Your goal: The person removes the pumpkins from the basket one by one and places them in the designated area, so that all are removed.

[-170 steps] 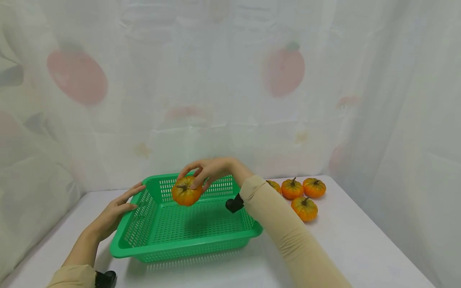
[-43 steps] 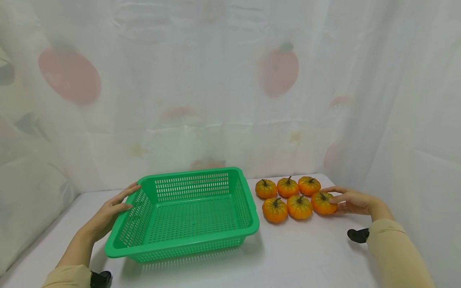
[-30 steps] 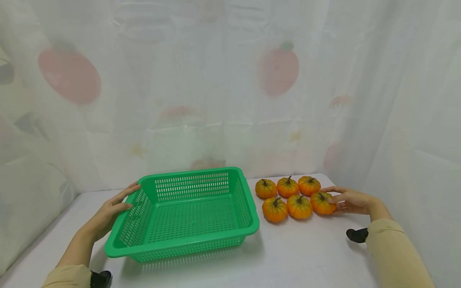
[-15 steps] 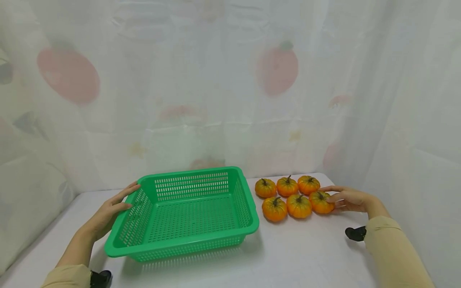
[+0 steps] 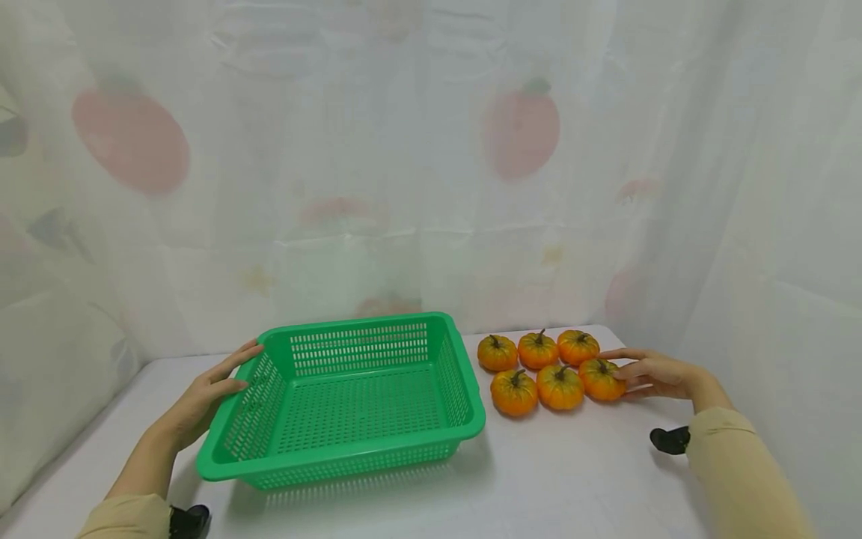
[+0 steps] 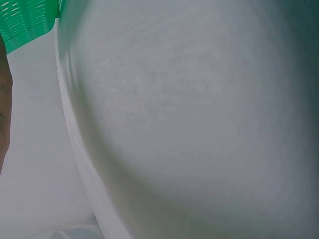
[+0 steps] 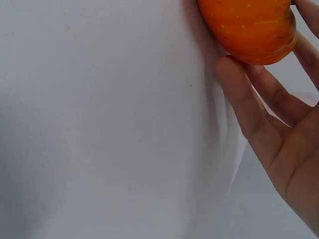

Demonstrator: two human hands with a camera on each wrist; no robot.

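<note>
An empty green basket [image 5: 350,442] sits left of centre on the white table. My left hand [image 5: 222,380] rests with straight fingers on its left rim. Several small orange pumpkins lie in two rows right of the basket. My right hand [image 5: 633,367] lies flat on the table, its fingers touching the front right pumpkin [image 5: 601,379]. In the right wrist view that pumpkin [image 7: 249,25] sits at the top, with my right hand [image 7: 269,129] loosely beside it, thumb against its side. The left wrist view shows only white cloth and a corner of the basket [image 6: 25,20].
The white table [image 5: 572,479] is bounded by a pale curtain with faded red fruit prints behind and at both sides. The back row pumpkins [image 5: 538,350] lie close to the curtain. A black wrist mount [image 5: 669,440] sits by my right sleeve.
5.7 s ago my right hand held a pumpkin over the basket; that pumpkin now lies with the others on the table. Over the last second, almost nothing moved.
</note>
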